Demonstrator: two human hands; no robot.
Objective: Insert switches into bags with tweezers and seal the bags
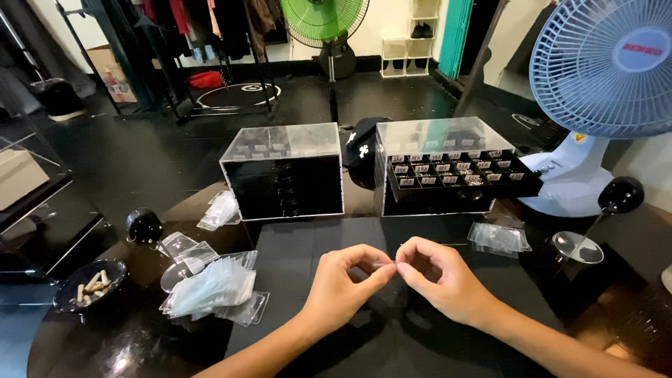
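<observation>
Your left hand and right hand meet low over the middle of the round, glossy black desk, above a dark matte mat. The fingers of both hands are closed in a pinch, thumb against forefinger, tips touching. Between them sits a small clear plastic item, probably a tiny zip bag, though it is too small and see-through to be sure. It hangs in the air just above the mat, not resting on anything.

To your left, a loose heap of small clear plastic zip bags lies on the desk, with a few more clear bags farther back. A small black dish holding pale capsule-shaped pieces sits near the left edge. Behind your hands stand two clear acrylic drawer boxes: the left box has its drawers shut, while the right box has a black compartmented drawer pulled out, with small parts in its cells. Another small stack of clear bags lies just right of your right hand. A pale blue desk fan stands at the far right.
</observation>
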